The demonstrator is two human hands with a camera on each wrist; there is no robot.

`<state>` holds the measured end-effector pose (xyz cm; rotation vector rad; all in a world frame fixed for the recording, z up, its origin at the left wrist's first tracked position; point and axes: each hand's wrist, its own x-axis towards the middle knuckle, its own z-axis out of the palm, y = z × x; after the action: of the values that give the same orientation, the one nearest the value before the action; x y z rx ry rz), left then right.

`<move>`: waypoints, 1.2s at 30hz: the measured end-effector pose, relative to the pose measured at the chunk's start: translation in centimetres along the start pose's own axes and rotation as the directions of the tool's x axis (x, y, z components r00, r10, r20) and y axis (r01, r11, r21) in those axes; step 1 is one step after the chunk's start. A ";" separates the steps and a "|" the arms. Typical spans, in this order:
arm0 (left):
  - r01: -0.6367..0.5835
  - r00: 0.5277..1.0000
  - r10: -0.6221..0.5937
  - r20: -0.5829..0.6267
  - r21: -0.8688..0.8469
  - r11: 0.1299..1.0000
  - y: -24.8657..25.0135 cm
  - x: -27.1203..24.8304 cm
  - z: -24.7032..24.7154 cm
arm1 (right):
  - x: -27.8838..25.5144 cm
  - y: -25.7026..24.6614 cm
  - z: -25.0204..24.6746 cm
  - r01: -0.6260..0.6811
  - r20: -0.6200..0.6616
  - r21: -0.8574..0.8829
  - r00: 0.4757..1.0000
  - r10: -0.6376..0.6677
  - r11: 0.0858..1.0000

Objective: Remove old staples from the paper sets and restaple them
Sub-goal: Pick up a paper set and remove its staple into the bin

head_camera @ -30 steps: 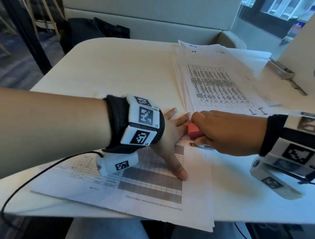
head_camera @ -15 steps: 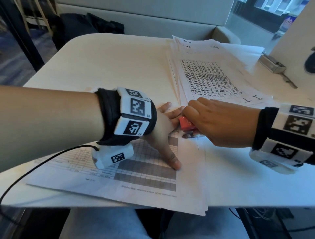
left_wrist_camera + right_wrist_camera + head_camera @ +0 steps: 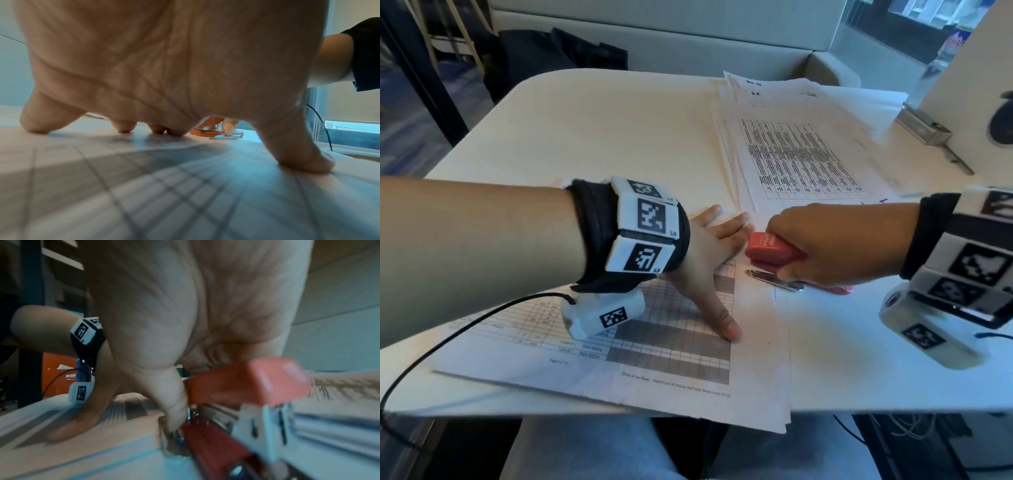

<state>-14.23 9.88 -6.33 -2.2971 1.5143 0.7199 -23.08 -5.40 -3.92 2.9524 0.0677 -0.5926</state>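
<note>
A paper set [image 3: 671, 373] printed with a grey grid table lies at the table's near edge. My left hand [image 3: 714, 260] presses flat on it, fingers spread, thumb [image 3: 726, 325] pointing toward me; the left wrist view shows the fingertips [image 3: 123, 128] on the sheet. My right hand [image 3: 825, 246] grips a red stapler [image 3: 774, 251] from above, just right of the paper's top right corner. The stapler's nose points left and its metal base [image 3: 774, 279] lies on the table. In the right wrist view the stapler [image 3: 246, 386] gapes open under my palm.
A second stack of printed sheets [image 3: 798, 154] lies fanned at the back right. A metal staple remover [image 3: 924, 126] sits by a white upright panel [image 3: 969, 68] at the far right. A black cable [image 3: 448, 339] trails from my left wrist. The bare tabletop [image 3: 602, 130] spreads left.
My right hand has drawn the stapler back to the right, off the paper's corner, and more of its red top shows. The left hand stays pressed on the paper.
</note>
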 end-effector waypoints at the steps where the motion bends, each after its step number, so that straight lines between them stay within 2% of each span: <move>1: 0.007 1.000 -0.007 0.014 0.008 1.000 -0.1 0.3 0.0 | 0.0 0.3 0.0 -0.024 0.009 -0.047 1.000 0.024 0.999; 4: 0.002 1.000 -0.003 0.025 0.007 1.000 -0.1 0.2 0.0 | -0.4 0.8 0.0 -0.052 0.028 -0.109 0.998 0.055 0.993; 8: -0.023 1.000 0.023 -0.009 -0.055 0.998 -0.1 -0.1 0.0 | -1.1 0.3 0.3 -0.062 0.043 -0.073 0.997 0.066 0.995; 13: -0.011 1.000 0.010 -0.005 -0.044 0.999 0.0 -0.1 0.0 | -1.6 0.0 0.6 -0.046 0.068 -0.104 0.996 0.053 0.994; 17: -0.013 1.000 0.014 0.009 -0.040 0.999 0.2 -0.2 -0.1 | -1.3 0.0 0.7 0.024 -0.056 -0.185 0.998 -0.035 0.983; 20: -0.005 1.000 0.006 0.022 -0.035 0.999 0.2 -0.2 -0.1 | -0.8 0.0 0.9 0.052 -0.072 -0.107 0.996 -0.060 0.993; 24: -0.007 1.000 0.007 0.003 -0.035 0.999 0.3 -0.2 0.0 | -0.6 0.0 1.1 -0.035 0.014 0.121 0.999 0.033 0.992; 26: -0.005 1.000 0.005 0.004 -0.035 0.999 0.3 -0.2 -0.1 | -0.6 -0.1 1.2 -0.033 0.011 0.126 0.999 0.031 0.992; 30: 0.008 1.000 -0.007 0.017 -0.023 1.000 0.5 -0.2 -0.2 | -0.9 -0.2 1.1 -0.006 -0.060 -0.013 0.998 0.005 1.000; 33: 0.010 1.000 -0.009 0.017 -0.022 1.000 0.6 -0.3 -0.2 | -1.0 0.0 1.4 0.136 -0.220 -0.269 0.955 -0.198 0.954; 34: 0.011 1.000 -0.011 0.016 -0.022 1.000 0.6 -0.3 -0.2 | -1.1 0.0 1.3 0.167 -0.247 -0.320 0.936 -0.252 0.933; 36: 0.016 1.000 -0.015 0.021 -0.019 1.000 0.7 -0.3 -0.2 | -0.9 -0.2 1.2 0.185 -0.229 -0.325 0.936 -0.267 0.928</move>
<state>-14.87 9.72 -5.96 -2.3054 1.4854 0.7550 -24.39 -5.34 -4.66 2.7212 0.4903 -0.1747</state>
